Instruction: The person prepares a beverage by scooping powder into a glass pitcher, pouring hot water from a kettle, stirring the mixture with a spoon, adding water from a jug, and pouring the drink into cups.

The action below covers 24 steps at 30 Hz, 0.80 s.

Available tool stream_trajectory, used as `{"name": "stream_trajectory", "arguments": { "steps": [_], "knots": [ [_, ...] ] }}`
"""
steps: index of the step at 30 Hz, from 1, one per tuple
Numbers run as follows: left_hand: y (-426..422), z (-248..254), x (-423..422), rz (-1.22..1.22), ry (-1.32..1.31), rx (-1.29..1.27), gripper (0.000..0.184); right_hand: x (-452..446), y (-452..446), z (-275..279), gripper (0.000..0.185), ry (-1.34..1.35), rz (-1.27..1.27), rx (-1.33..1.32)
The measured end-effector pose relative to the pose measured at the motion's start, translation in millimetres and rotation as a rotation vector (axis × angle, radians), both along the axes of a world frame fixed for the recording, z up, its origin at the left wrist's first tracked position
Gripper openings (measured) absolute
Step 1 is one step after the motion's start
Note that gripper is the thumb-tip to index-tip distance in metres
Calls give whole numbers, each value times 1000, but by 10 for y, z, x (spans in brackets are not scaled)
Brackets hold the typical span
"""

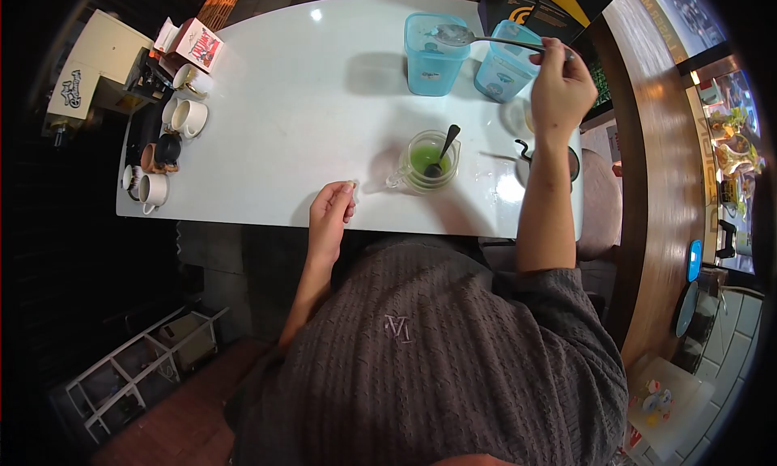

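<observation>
My right hand (564, 85) grips the handle of a long metal spoon (456, 35). The spoon's bowl is over the open top of a light blue container (433, 65), with something pale in it. A second light blue container (503, 69) stands just to the right, under the spoon's handle. My left hand (331, 206) is closed at the table's front edge; a whitish bit shows by its fingertips, too small to name. To its right stands a glass jug (396, 178) with green liquid (424, 156) and a dark-handled spoon (450, 141) leaning inside.
Several cups, including a white cup (189, 119), line the left end of the white table (275, 102), near a small box (200, 46) and a cream machine (89, 65). A black box (534, 8) stands behind the containers. A dark-handled vessel (524, 152) is partly hidden by my right forearm.
</observation>
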<state>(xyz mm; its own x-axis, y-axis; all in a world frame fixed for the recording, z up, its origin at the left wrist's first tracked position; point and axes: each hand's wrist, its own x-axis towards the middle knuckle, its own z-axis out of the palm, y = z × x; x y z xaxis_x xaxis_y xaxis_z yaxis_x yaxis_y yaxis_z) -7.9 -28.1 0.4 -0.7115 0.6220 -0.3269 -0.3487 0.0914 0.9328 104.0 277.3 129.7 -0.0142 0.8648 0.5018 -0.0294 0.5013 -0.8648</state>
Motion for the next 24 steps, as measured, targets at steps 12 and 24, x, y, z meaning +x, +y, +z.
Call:
{"name": "stream_trajectory", "arguments": {
  "steps": [12,24],
  "knots": [
    [76,-8,34,-32,-32,-3,21,1000,-381,-49,23,66,205,-173],
    [71,55,34,-55,-26,-18,23,1286,-744,-304,16,-282,424,347]
  ]
}}
